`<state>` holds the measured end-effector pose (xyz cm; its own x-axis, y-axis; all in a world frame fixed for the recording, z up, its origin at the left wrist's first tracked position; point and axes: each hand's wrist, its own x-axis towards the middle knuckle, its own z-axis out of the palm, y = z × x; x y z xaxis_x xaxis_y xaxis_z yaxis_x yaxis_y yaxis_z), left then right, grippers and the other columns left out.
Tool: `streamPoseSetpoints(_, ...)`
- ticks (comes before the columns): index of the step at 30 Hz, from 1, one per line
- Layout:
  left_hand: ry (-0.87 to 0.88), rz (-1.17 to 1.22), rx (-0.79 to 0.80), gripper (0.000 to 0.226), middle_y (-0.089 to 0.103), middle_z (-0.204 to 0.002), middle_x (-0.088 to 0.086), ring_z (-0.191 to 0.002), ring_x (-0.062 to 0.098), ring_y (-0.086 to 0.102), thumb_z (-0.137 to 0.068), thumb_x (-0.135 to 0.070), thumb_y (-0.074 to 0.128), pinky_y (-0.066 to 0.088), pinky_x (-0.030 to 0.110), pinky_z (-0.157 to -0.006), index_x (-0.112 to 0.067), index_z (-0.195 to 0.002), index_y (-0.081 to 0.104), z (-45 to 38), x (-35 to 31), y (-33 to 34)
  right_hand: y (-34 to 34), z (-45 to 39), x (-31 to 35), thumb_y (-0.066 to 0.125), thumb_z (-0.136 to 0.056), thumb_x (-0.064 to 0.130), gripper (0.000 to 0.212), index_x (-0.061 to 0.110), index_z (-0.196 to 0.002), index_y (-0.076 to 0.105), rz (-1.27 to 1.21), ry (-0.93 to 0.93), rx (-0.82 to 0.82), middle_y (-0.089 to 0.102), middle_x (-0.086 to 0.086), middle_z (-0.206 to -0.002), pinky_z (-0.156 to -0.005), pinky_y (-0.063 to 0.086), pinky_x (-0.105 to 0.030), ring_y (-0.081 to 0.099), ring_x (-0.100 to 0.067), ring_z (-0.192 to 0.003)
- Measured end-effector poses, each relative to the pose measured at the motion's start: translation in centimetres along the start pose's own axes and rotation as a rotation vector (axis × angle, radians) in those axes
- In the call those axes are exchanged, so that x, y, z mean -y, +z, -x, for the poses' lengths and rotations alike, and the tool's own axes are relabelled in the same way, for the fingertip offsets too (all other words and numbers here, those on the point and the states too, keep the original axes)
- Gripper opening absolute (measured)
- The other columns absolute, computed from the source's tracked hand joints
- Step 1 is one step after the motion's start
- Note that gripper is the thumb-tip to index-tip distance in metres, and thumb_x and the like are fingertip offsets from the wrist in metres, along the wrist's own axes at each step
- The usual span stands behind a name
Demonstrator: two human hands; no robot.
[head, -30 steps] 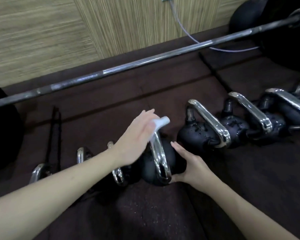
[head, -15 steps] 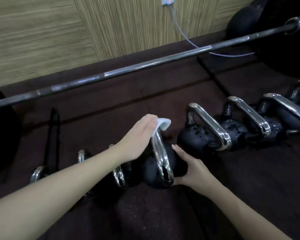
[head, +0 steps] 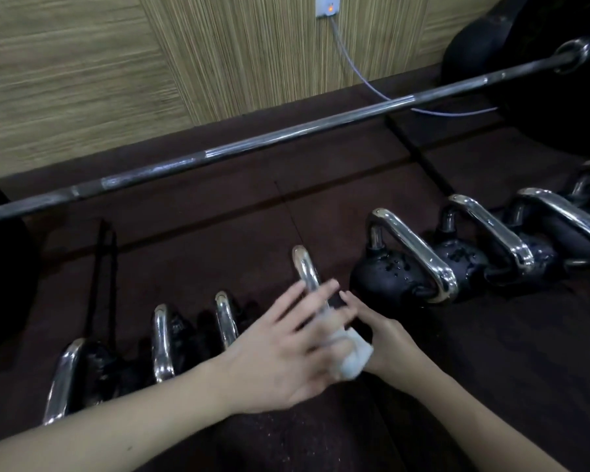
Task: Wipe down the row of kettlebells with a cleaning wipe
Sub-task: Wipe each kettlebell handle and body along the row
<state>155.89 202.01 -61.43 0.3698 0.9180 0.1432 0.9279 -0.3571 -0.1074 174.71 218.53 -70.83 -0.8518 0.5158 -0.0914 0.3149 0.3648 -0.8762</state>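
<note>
I have my left hand (head: 280, 349) over the chrome handle (head: 309, 277) of the middle kettlebell, fingers loosely curled and spread, pressing a bunched white cleaning wipe (head: 349, 361) against the near end of that handle. The hand is motion-blurred, so I cannot tell exactly how tightly the wipe is pinched; it looks pressed under the fingers rather than clenched. My right hand (head: 384, 338) lies flat and open against the right side of the same kettlebell's dark body, bracing it and holding nothing.

The row runs along the dark rubber floor (head: 491, 369): three smaller kettlebells (head: 164, 338) to the left, nearly touching one another, and larger ones (head: 406, 267) to the right with what look like wet droplets on their bodies, so I judge those are already wiped.

Risks as I see them: the wipe sits near the fingertips and could slip off the slick chrome and drop onto the gritty floor, picking up dirt. If I push hard along the handle without the right hand bracing, the bell might rock into its close neighbour and pinch the fingers of either hand. A damp handle would also be slippery to lift. The barbell (head: 286, 134) lies well behind, out of the way.

No containers show here: no wipe tub, no bin.
</note>
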Motion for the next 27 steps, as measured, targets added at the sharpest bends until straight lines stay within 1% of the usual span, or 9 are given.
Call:
streamPoseSetpoints(3, 0.184, -0.173, 0.012, 0.039, 0.045, -0.160, 0.002, -0.160, 0.038, 0.019, -0.109, -0.052, 0.041, 0.011, 0.059, -0.129, -0.032, -0.137, 0.058, -0.2, 1.4, -0.1, 0.1, 0.0, 0.1, 0.096, -0.072, 0.042, 0.103, 0.063, -0.149, 0.030, 0.012, -0.014, -0.008, 0.033, 0.020, -0.167, -0.126, 0.029, -0.021, 0.028, 0.010, -0.152)
streamPoseSetpoints(5, 0.099, -0.104, 0.007, 0.050, 0.050, -0.158, 0.006, -0.160, 0.036, 0.021, -0.108, -0.058, 0.031, 0.013, 0.060, -0.128, -0.027, -0.135, 0.060, -1.3, 3.4, -0.6, 0.1, -0.1, -0.1, 0.101, -0.062, 0.043, 0.113, 0.058, -0.151, 0.033, 0.024, 0.000, -0.017, 0.034, 0.018, -0.167, -0.127, 0.029, -0.025, 0.029, 0.008, -0.152)
streamPoseSetpoints(9, -0.429, 0.573, -0.055, 0.046, 0.054, -0.146, -0.010, -0.151, 0.013, 0.035, -0.112, -0.052, 0.021, 0.023, 0.041, -0.126, -0.033, -0.132, 0.058, -3.4, 5.6, -2.0, 0.0, -0.2, -0.4, 0.103, -0.053, 0.048, 0.128, 0.045, -0.161, 0.034, 0.021, 0.031, 0.010, 0.032, 0.020, -0.168, -0.128, 0.026, -0.024, 0.027, 0.006, -0.154)
streamPoseSetpoints(12, -0.856, 1.054, -0.030, 0.031, 0.060, -0.105, -0.018, -0.103, 0.002, 0.055, -0.112, -0.048, 0.030, 0.041, 0.029, -0.098, -0.043, -0.100, 0.058, -5.6, 6.5, -2.0, -0.1, 0.0, 0.1, 0.103, -0.054, 0.046, 0.127, 0.049, -0.160, 0.032, 0.011, 0.040, 0.013, 0.030, 0.028, -0.166, -0.125, 0.025, -0.018, 0.025, 0.013, -0.151)
streamPoseSetpoints(17, -1.297, 1.591, -0.106, 0.080, 0.074, -0.128, 0.006, -0.125, 0.023, 0.065, -0.086, -0.076, 0.044, 0.040, 0.042, -0.119, -0.015, -0.131, 0.070, -6.9, 6.6, 0.3, -0.2, 0.0, 0.1, 0.102, -0.055, 0.049, 0.128, 0.051, -0.160, 0.029, 0.038, 0.051, 0.028, 0.023, 0.041, -0.160, -0.126, 0.023, -0.020, 0.019, 0.015, -0.152)
streamPoseSetpoints(20, -1.212, 1.449, -0.255, 0.043, 0.069, -0.118, -0.014, -0.127, 0.011, 0.059, -0.106, -0.063, 0.034, 0.036, 0.033, -0.117, -0.042, -0.115, 0.070, -6.5, 4.5, -0.4, -0.2, 0.0, 0.0, 0.101, -0.054, 0.051, 0.129, 0.052, -0.160, 0.028, 0.059, 0.040, 0.024, 0.020, 0.046, -0.156, -0.125, 0.024, -0.018, 0.018, 0.019, -0.150)
streamPoseSetpoints(22, -0.874, 1.041, -0.263, 0.035, 0.058, -0.127, -0.020, -0.142, 0.001, 0.042, -0.113, -0.050, 0.027, 0.026, 0.031, -0.121, -0.050, -0.123, 0.061, -5.1, 2.7, -1.8, -0.2, -0.1, 0.0, 0.102, -0.054, 0.050, 0.128, 0.051, -0.160, 0.030, 0.060, 0.036, 0.027, 0.025, 0.038, -0.161, -0.126, 0.027, -0.021, 0.022, 0.017, -0.150)
streamPoseSetpoints(25, -0.308, 0.369, -0.108, 0.050, 0.044, -0.160, -0.003, -0.163, 0.023, 0.008, -0.111, -0.050, 0.024, 0.008, 0.046, -0.131, -0.025, -0.137, 0.060, -2.3, 1.7, -1.5, -0.2, -0.2, -0.2, 0.103, -0.054, 0.046, 0.122, 0.048, -0.157, 0.037, 0.052, 0.027, 0.012, 0.038, 0.021, -0.165, -0.126, 0.034, -0.032, 0.032, 0.005, -0.152)
streamPoseSetpoints(27, -0.058, 0.125, -0.026, 0.045, 0.048, -0.159, 0.005, -0.162, 0.035, 0.013, -0.109, -0.051, 0.038, 0.013, 0.055, -0.130, -0.022, -0.134, 0.063, -0.8, 1.0, -0.5, -0.3, -0.2, 0.0, 0.100, -0.063, 0.042, 0.114, 0.055, -0.152, 0.032, 0.055, 0.022, 0.002, 0.040, 0.017, -0.165, -0.124, 0.037, -0.028, 0.037, 0.005, -0.150)
